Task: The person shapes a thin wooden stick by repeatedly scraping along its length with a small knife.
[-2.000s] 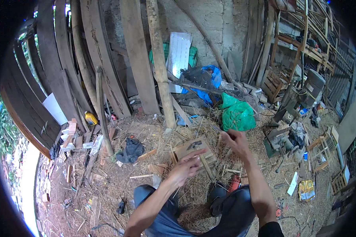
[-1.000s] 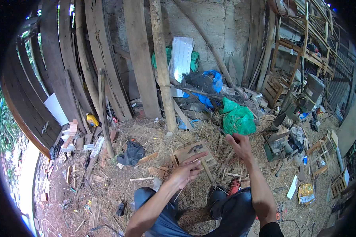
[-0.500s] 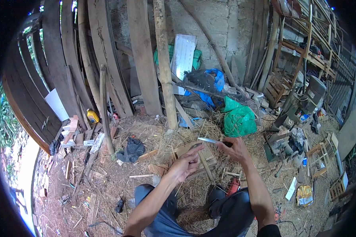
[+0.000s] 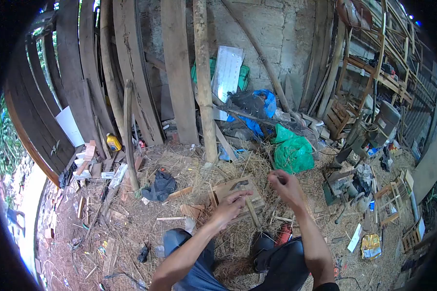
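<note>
From the head: the right hand [image 4: 288, 188] curls round a small dark thing [image 4: 281, 180], poorly seen. Whether the left hand [image 4: 229, 209], index finger extended, pinches anything, I cannot tell. Beyond it lies a board [image 4: 225, 189].

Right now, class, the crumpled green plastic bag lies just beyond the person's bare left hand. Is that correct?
The side is wrong: the crumpled green plastic bag lies just beyond the person's bare right hand, the head view shows.

Left hand [image 4: 230, 209] and right hand [image 4: 286, 188] hover apart over straw-strewn ground [image 4: 137, 224], 1 green bag [image 4: 294, 154] beyond
</note>
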{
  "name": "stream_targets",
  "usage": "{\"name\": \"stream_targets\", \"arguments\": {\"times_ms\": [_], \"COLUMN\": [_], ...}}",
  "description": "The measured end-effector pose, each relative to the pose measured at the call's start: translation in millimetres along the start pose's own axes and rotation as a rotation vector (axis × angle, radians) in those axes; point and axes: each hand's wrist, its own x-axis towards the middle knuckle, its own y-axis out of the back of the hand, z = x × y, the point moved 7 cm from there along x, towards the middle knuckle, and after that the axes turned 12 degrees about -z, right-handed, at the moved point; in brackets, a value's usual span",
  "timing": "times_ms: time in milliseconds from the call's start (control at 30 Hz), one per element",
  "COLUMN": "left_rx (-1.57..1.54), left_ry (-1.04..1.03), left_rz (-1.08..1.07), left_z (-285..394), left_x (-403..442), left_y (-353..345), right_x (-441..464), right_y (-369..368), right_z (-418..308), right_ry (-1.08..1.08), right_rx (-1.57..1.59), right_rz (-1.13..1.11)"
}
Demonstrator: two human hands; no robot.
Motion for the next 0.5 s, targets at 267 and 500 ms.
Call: {"name": "stream_targets", "arguments": {"times_ms": [267, 500], "left_rx": [0.283, 0.496], "left_ry": [-0.074, -0.26], "left_rz": [0.025, 0.024], "left_z": [-1, 2], "left_x": [3, 12], "left_y": [-2, 10], "right_x": [1, 3], "right_y": [-33, -4], "right_z": [-6, 24], "right_ry": [-0.127, -0.224], "right_rx": [0.296, 0.433], "right_rz": [-0.155, 0.056]}}
